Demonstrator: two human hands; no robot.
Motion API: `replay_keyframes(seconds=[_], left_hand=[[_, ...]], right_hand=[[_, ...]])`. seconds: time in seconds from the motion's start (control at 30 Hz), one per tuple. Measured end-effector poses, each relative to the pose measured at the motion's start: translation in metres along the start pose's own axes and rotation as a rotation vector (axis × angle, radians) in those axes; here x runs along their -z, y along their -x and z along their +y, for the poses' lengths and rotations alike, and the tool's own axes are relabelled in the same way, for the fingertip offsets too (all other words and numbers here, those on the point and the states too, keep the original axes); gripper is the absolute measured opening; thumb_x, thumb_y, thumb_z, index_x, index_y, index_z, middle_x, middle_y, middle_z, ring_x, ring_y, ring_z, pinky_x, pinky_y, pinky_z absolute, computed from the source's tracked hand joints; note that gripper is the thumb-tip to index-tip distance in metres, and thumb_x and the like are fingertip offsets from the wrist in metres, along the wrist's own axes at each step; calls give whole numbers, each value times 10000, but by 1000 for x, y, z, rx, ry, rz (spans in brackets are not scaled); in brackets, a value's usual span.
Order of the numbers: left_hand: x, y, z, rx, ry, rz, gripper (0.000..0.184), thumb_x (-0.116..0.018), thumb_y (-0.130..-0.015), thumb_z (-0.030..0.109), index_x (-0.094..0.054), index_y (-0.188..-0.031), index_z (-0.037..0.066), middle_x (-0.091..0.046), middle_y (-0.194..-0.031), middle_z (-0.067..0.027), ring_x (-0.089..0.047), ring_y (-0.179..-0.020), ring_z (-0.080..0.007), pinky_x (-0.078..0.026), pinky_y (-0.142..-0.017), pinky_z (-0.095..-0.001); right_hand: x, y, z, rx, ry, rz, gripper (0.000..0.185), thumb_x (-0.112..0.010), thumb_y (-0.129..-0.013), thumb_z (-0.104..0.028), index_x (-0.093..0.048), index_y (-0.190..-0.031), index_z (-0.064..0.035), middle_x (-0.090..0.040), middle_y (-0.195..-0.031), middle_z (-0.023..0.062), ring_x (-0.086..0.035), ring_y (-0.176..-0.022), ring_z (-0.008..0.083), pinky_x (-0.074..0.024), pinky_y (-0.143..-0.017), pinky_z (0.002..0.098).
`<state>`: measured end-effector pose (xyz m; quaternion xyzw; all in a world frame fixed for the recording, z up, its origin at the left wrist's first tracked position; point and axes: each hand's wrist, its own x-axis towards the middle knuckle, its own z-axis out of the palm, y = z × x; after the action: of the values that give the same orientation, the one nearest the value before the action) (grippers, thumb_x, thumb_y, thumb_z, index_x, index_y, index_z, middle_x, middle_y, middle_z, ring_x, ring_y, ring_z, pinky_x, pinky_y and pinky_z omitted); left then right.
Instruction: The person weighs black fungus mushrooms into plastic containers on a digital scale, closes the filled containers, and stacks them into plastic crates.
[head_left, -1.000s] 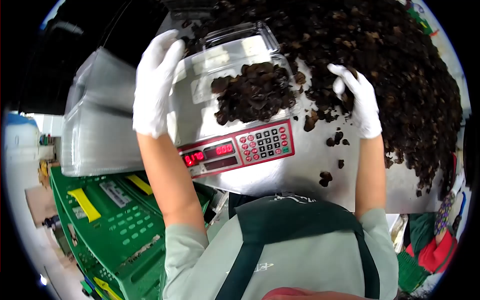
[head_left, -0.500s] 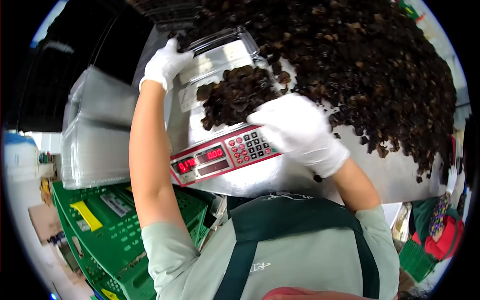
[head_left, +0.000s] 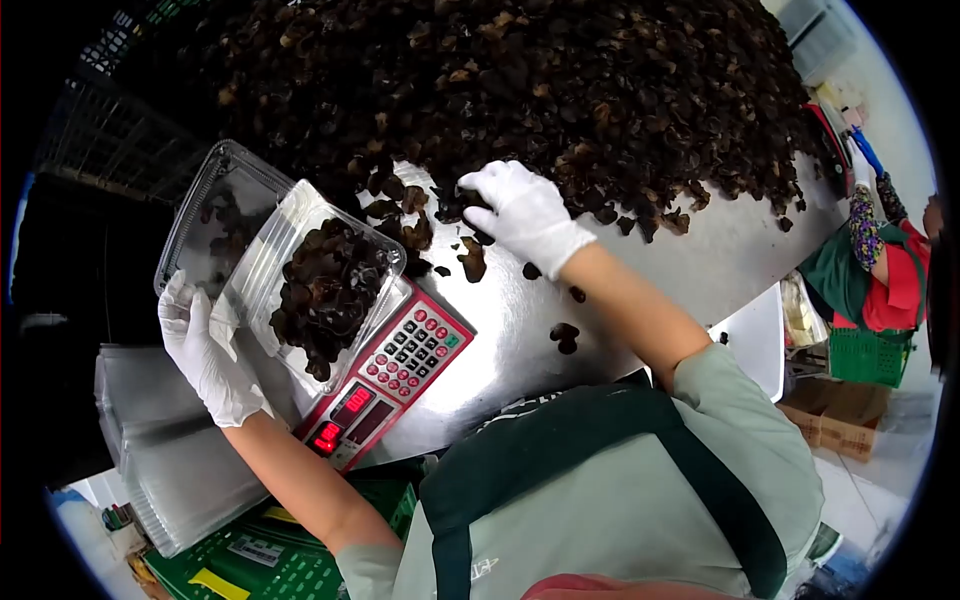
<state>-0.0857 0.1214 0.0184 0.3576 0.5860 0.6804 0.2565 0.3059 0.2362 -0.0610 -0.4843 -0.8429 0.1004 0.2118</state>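
Observation:
A hinged clear plastic container (head_left: 398, 255) rests on the red-and-white digital scale (head_left: 395, 350), its lid raised toward the far left. Dark wood ear mushrooms (head_left: 328, 290) fill part of its base. My left hand (head_left: 207, 350), in a white glove, pinches the near left edge of the lid. Also gloved, my right hand (head_left: 525, 215) is at the near edge of a large heap of wood ear mushrooms (head_left: 560, 110). Its thumb and fingers are apart, with dark pieces beside the fingertips. No held piece can be made out.
Stacked clear plastic containers (head_left: 180, 450) stand left of the scale, above a green crate (head_left: 260, 550). Loose mushroom pieces (head_left: 472, 260) lie on the metal table (head_left: 640, 300). Another person in a red-and-green garment (head_left: 895, 280) is at the far right, near a cardboard box (head_left: 835, 415).
My right hand has moved from beside the container and scale keypad to the heap's edge. My left hand stays at the lid. The camera view has turned, and the scale's red digits differ.

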Motion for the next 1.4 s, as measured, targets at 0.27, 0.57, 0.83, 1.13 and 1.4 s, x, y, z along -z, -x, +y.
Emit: replay_keyframes(seconds=[0.27,0.57,0.83,1.13,1.4], left_hand=[[-22,36,50,-138,-221,36,309,-627,-991,74,-620,-1289,-7,-649,-1263,-79,-589,-1189,-154,-426,-1062,-295],[-47,74,61,-168,-186,95,246,-598,-1005,24,-638,-1244,-17,-672,-1180,-71,-621,-1091,-136,-463,-1002,-277],[-43,98,55,-158,-186,89,316,-640,-989,36,-611,-1299,-18,-663,-1240,-85,-609,-1146,-141,-450,-1022,-279],[-44,114,37,-259,-334,102,280,-630,-963,9,-634,-1240,-26,-645,-1243,-105,-579,-1171,-175,-408,-1082,-328],[-43,123,42,-226,-341,88,309,-623,-956,-34,-611,-1264,-25,-624,-1274,-101,-577,-1188,-170,-436,-1066,-318]], right_hand=[[-8,-23,19,-443,-893,-110,267,-688,-939,-164,-741,-1182,-66,-764,-1014,45,-690,-881,127,-534,-800,267],[42,-57,-95,-48,-1135,-274,335,-685,-944,-101,-696,-1276,-59,-738,-1118,45,-666,-977,88,-543,-909,257],[30,-51,-86,324,-769,43,226,-702,-894,-66,-749,-1115,-71,-691,-1020,53,-653,-826,128,-543,-762,260],[-17,28,-3,74,-59,-486,481,-739,-870,-358,-651,-1329,-248,-728,-948,99,-705,-889,297,-568,-800,406],[21,2,-11,17,14,-604,367,-700,-895,-329,-711,-1254,-253,-757,-990,110,-724,-918,290,-564,-859,392]])
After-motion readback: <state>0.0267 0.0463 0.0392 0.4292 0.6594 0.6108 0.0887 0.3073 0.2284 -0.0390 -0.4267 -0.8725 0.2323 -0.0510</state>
